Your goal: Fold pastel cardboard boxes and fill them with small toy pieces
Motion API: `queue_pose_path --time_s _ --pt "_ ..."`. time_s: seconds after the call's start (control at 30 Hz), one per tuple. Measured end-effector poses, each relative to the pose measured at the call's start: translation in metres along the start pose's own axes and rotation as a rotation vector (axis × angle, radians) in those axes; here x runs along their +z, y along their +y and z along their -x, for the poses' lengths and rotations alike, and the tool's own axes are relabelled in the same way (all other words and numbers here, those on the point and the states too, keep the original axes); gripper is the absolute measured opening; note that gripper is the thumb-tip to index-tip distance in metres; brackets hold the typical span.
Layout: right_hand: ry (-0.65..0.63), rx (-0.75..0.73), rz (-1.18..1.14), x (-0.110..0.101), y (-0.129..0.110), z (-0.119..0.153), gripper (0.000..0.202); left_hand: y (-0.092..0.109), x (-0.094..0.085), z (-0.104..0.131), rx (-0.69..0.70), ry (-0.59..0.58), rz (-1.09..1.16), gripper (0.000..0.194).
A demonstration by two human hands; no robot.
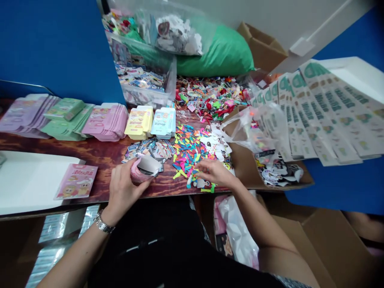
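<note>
My left hand [124,186] is wrapped round a small pink paper box [138,173], holding it tilted with its top end open. What lies inside the box is too dark to make out. My right hand [213,172] is at the front edge of a pile of small bright pieces that look like uninflated balloons [187,146]. Its fingertips are drawn together low over them, and whatever they pinch is hidden. Behind the box lies a heap of printed cards [151,149]. White cut-out pieces [216,141] lie beside the balloons.
Flat folded cartons in purple [27,114], green [67,118], pink [105,120], yellow [138,122] and blue [163,122] line the back left. A pink packet [77,181] overlaps a white board [30,182]. Trinkets [210,96] fill the back; a cardboard box [243,164] stands right.
</note>
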State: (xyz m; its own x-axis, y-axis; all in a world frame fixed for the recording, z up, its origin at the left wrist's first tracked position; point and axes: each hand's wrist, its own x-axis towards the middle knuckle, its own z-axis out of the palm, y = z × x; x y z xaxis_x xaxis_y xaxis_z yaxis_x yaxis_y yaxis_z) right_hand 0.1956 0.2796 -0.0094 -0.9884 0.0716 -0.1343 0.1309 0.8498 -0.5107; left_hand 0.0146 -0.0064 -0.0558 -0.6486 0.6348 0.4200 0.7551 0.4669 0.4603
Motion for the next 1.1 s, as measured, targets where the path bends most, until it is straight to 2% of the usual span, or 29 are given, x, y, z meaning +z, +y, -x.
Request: queue_pose_path --time_s 0.07,0.17,0.23,0.33,0.43,0.6,0.67,0.73,0.8,0.9,1.0,1.1 --pt "-0.108 0.052 0.127 0.010 0.003 0.016 0.029 0.003 0.001 -0.001 0.022 -0.028 0.023 0.067" --pt "-0.135 0.197 0.285 0.030 0.003 0.030 0.035 0.008 0.004 -0.003 0.048 -0.051 0.043 0.067" --pt "-0.130 0.243 0.313 0.040 0.004 0.034 0.029 0.010 0.005 -0.004 0.053 -0.054 0.048 0.066" --pt "-0.081 0.244 0.221 0.048 0.010 0.034 0.012 0.011 0.007 -0.004 0.060 -0.065 0.060 0.066" --pt "-0.001 0.218 0.022 0.044 0.014 0.030 0.009 0.012 0.008 -0.004 0.071 -0.073 0.070 0.067" --pt "0.185 0.186 -0.200 0.031 0.012 0.017 0.024 0.013 0.010 -0.004 0.092 -0.081 0.065 0.066" --pt "0.215 0.185 -0.237 0.031 0.011 0.010 0.027 0.014 0.010 -0.005 0.097 -0.079 0.060 0.066" --pt "0.173 0.182 -0.163 0.035 0.012 0.003 0.029 0.014 0.010 -0.004 0.095 -0.078 0.053 0.065" --pt "0.097 0.196 0.006 0.042 0.014 -0.002 0.029 0.014 0.011 -0.003 0.096 -0.084 0.049 0.065" --pt "0.036 0.227 0.174 0.049 0.016 -0.008 0.018 0.013 0.014 -0.001 0.091 -0.109 0.052 0.064" --pt "0.087 0.189 0.151 0.043 0.016 -0.011 0.019 0.012 0.018 0.001 0.067 -0.135 0.054 0.065" --pt "0.189 0.111 -0.013 0.025 0.011 -0.013 0.020 0.015 0.022 0.000 0.073 -0.146 0.036 0.064"
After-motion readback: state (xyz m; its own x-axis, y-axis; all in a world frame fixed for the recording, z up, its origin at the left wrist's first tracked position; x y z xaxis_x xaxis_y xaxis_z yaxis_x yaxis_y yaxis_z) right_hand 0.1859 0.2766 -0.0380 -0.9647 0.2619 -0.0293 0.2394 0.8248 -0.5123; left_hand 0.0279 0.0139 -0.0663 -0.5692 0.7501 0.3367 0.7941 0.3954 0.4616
